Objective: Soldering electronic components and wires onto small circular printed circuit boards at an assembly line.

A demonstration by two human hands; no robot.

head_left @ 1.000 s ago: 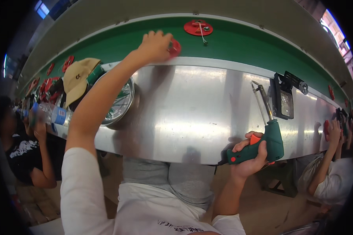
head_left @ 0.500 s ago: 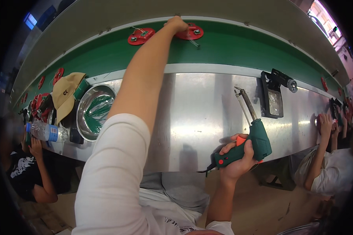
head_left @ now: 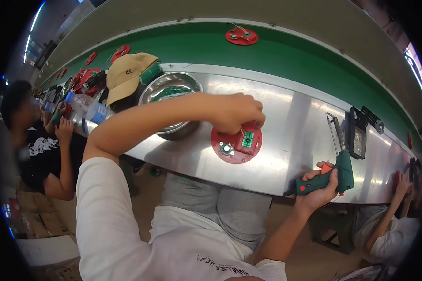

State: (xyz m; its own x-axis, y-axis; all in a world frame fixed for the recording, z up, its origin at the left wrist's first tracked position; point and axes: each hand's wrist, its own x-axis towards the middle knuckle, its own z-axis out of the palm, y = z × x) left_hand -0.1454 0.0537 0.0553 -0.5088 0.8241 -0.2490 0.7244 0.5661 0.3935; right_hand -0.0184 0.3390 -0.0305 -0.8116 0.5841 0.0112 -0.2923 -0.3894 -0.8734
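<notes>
My left hand (head_left: 239,112) reaches across the steel bench, its fingers closed at the far edge of a round red disc (head_left: 241,158). The disc carries a small green circuit board (head_left: 247,139) and a round silver part (head_left: 226,149); thin wires show near my fingers, which hide its far side. On the right, my right hand (head_left: 320,193) is wrapped round the handle of a green soldering gun (head_left: 345,171) with an orange trigger. Its metal tip and thin feed tube point away from me, over the bench and apart from the disc.
Behind my left forearm stands a steel bowl (head_left: 194,80) of green wires, beside a tan cap (head_left: 126,75) and a plastic bottle (head_left: 86,107). A black soldering stand (head_left: 357,136) is at right. Another red disc (head_left: 242,35) lies on the green ledge. Co-workers sit on both sides.
My left hand has brought one red disc from the green ledge down onto the bench. The view has turned to the left; my right hand still holds the soldering gun.
</notes>
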